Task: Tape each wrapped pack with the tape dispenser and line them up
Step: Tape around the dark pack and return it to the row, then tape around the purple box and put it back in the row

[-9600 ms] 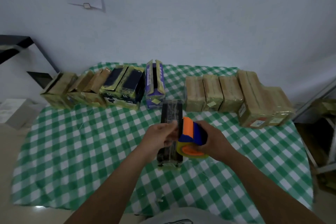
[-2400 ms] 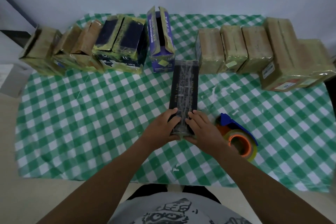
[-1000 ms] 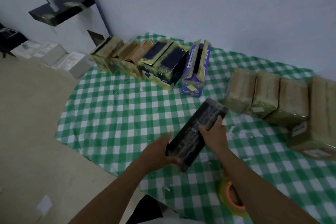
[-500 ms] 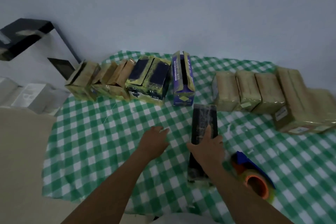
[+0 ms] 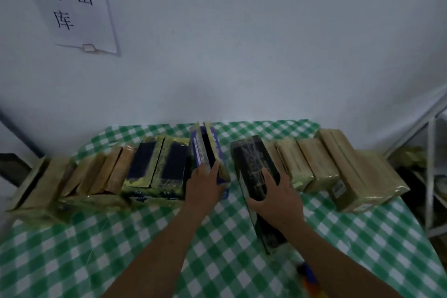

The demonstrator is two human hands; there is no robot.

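A long black wrapped pack [image 5: 251,155] lies on the green checked tablecloth [image 5: 96,249], its far end in the gap between the purple pack [image 5: 196,152] and the tan packs [image 5: 307,162]. My right hand [image 5: 275,196] presses flat on top of the black pack with fingers spread. My left hand [image 5: 205,186] rests on the near end of the purple pack, fingers fairly straight. Only a blue and orange edge of the tape dispenser [image 5: 309,278] shows at the bottom right, blurred.
Taped packs stand in a row along the back: brown ones [image 5: 96,176] and dark blue and yellow ones [image 5: 157,164] on the left, larger tan ones [image 5: 350,172] on the right. A paper sign [image 5: 72,2] hangs on the wall. A metal rack [image 5: 430,152] stands at the right.
My right hand has slid the black pack away from me into the row beside the tan packs. My left hand has moved from the cloth onto the purple pack. The view has tilted up.
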